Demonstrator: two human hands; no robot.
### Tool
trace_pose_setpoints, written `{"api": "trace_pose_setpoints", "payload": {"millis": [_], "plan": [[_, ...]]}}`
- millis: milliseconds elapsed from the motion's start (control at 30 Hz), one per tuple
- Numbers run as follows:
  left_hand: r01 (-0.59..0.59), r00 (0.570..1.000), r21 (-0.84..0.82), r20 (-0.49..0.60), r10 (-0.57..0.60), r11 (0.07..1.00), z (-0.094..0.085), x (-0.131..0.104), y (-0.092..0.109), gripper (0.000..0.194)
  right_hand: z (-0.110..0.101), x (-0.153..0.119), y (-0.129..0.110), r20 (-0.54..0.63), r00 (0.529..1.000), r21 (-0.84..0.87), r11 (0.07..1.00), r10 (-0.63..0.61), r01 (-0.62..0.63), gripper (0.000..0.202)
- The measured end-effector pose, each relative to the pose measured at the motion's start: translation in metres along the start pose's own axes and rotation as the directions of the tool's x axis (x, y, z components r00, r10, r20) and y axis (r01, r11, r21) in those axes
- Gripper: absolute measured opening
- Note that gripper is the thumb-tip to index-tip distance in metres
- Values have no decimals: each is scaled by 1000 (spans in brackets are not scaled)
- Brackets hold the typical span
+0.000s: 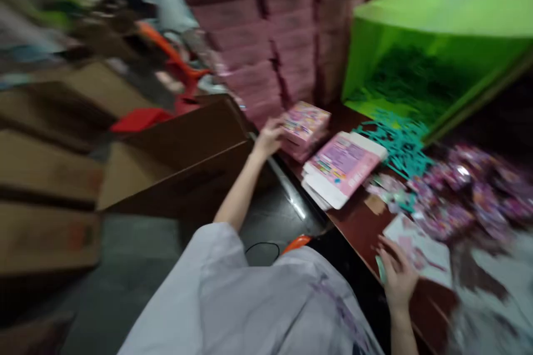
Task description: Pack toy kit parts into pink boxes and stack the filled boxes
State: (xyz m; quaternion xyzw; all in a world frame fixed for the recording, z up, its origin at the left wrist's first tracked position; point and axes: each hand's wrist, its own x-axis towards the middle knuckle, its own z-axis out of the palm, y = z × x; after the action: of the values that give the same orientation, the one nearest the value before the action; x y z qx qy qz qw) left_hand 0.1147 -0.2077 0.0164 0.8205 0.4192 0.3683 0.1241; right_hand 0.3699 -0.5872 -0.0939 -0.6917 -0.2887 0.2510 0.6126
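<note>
My left hand reaches to a small printed pink box, with bent fingers at its left edge. That box sits on top of another pink box. Beside them lie flat, unfolded pink-and-white cartons in a small pile. Down at the lower right, my right hand has its fingers curled together next to a small light green piece, which appears pinched there; blur hides its kind. A white printed sheet lies just beyond that hand.
A bright green bin on its side holds green strips, and teal strips spill out. Shiny pink packets heap at the right. An open cardboard carton stands at the left. Pink boxes are stacked high behind.
</note>
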Motion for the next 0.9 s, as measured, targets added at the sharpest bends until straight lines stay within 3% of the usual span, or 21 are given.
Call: {"api": "trace_pose_setpoints", "payload": {"millis": [100, 167, 233, 300, 400, 500, 633, 700, 800, 900], "plan": [[128, 989, 200, 48, -141, 971, 8, -8, -14, 43, 25, 26, 6, -6, 1000, -10, 1000, 26, -26, 39], [244, 968, 274, -18, -249, 930, 18, -20, -9, 46, 53, 47, 4, 50, 998, -29, 999, 47, -46, 43], [327, 943, 220, -136, -303, 919, 34, -41, 9, 40, 84, 65, -1, 126, 988, -54, 995, 86, -79, 48], [284, 950, 87, -159, -268, 955, 55, -68, 35, 31, 108, 77, -5, 179, 978, -70, 993, 105, -94, 51], [140, 990, -40, 21, -140, 989, 86, -109, 73, 27, 125, 87, -8, 192, 975, -59, 993, 113, -103, 50], [133, 981, -3, 144, -131, 991, 102, -127, 89, 31, 126, 90, -9, 144, 976, -22, 986, 166, -164, 48], [163, 958, 56, 231, -171, 985, 92, -108, 87, 36, 128, 91, -14, 32, 995, 51, 994, 93, -94, 63], [162, 941, 92, 284, -182, 983, 87, -93, 88, 42, 133, 89, -20, -3, 1000, -6, 1000, 9, -9, 60], [174, 917, 180, 330, -226, 968, 87, -75, 94, 67, 143, 85, -30, -5, 997, -141, 987, -81, 80, 54], [207, 888, 217, 366, -276, 954, 94, -62, 97, 85, 153, 85, -37, -20, 997, -153, 985, -81, 77, 51]]}}
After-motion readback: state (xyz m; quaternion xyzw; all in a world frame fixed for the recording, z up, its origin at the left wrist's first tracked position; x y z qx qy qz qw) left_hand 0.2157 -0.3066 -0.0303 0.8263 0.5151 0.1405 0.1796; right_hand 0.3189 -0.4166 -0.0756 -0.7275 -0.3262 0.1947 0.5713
